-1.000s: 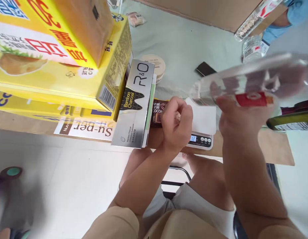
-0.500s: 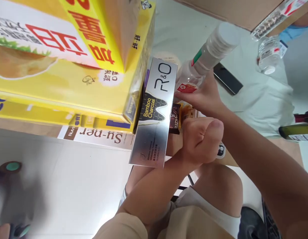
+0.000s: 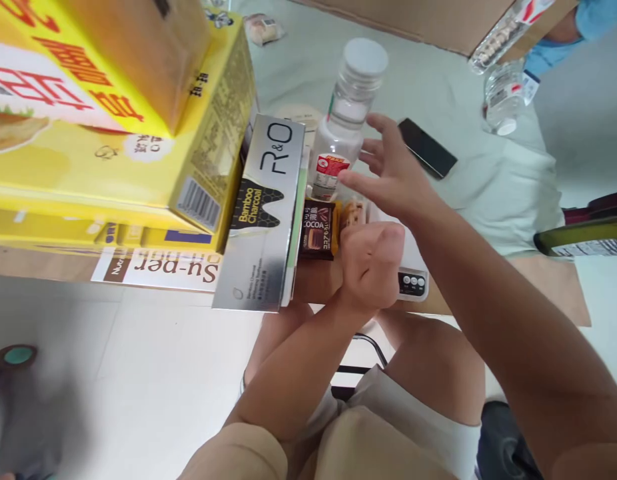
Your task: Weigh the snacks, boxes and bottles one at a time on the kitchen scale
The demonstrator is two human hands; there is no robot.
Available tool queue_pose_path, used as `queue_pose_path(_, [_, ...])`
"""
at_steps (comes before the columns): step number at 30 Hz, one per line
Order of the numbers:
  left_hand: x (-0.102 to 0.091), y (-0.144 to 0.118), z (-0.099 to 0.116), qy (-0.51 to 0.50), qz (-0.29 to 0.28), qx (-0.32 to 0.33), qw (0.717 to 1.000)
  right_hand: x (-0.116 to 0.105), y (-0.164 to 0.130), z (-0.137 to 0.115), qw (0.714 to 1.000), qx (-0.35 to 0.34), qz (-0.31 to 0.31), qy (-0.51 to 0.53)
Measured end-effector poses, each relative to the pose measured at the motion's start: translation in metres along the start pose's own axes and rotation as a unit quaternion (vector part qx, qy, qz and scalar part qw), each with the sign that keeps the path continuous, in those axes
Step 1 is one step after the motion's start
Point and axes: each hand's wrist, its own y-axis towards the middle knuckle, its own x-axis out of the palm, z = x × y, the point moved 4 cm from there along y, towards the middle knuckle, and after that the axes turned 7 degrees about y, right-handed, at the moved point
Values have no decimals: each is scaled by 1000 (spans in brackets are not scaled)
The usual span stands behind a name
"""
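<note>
A clear plastic bottle (image 3: 344,117) with a white cap and a red label stands upright on the table beside a silver R&O Bamboo Charcoal box (image 3: 263,213). My right hand (image 3: 388,170) is open just right of the bottle, fingers spread, not gripping it. My left hand (image 3: 372,263) is a closed fist over a small white scale (image 3: 413,280) at the table's front edge; I cannot see anything in it. A brown COCOA packet (image 3: 317,230) and an orange-wrapped snack (image 3: 352,212) lie between the box and my left hand.
Stacked yellow cartons (image 3: 113,133) fill the left of the table, over a Su-per box (image 3: 158,267). A black phone (image 3: 427,148) lies behind my right hand. Two more bottles (image 3: 501,97) and a person's blue sleeve (image 3: 596,17) are at the far right. A round lid (image 3: 298,117) sits behind the silver box.
My right hand brought the bottle from the right, set it upright next to the silver box, and let go. My left fist stayed over the scale.
</note>
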Motion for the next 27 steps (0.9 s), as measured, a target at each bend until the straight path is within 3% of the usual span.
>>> queue_pose_path(1, [2, 0, 0, -6, -3, 4, 1000, -9, -10, -10, 1000, -6, -10, -24])
queue_pose_path(3, [7, 1, -2, -16, -11, -3, 1000, -36, -38, -34, 999, -33, 31, -30])
queue_pose_path(5, [13, 1, -6, -23, -14, -18, 999, -68, -71, -52, 992, -60, 109, -14])
queue_pose_path(7, [20, 1, -10, -19, -12, -15, 1000, -103, -100, -60, 970, -88, 224, 14])
queue_pose_path(10, [33, -1, -12, 18, -15, -20, 1000, -152, -127, -48, 924, -97, 365, 56])
queue_pose_path(13, [51, -4, -8, 60, -67, -36, 995, -200, -136, -26, 893, -74, 432, 101])
queue_pose_path(16, [77, -8, 3, 58, -146, -11, 988, -245, -144, -10, 858, -55, 484, 163])
queue_pose_path(19, [116, -19, 3, 55, -217, -14, 974, -277, -154, -6, 822, -21, 517, 237])
queue_pose_path(23, [191, -42, -17, 69, -332, -24, 940, -301, -162, -6, 788, 20, 514, 338])
queue_pose_path(25, [233, -50, -37, 62, -352, -40, 933, -310, -163, -6, 786, 35, 497, 366])
queue_pose_path(27, [274, -48, -70, 85, -324, -83, 938, -317, -165, -6, 773, 47, 490, 400])
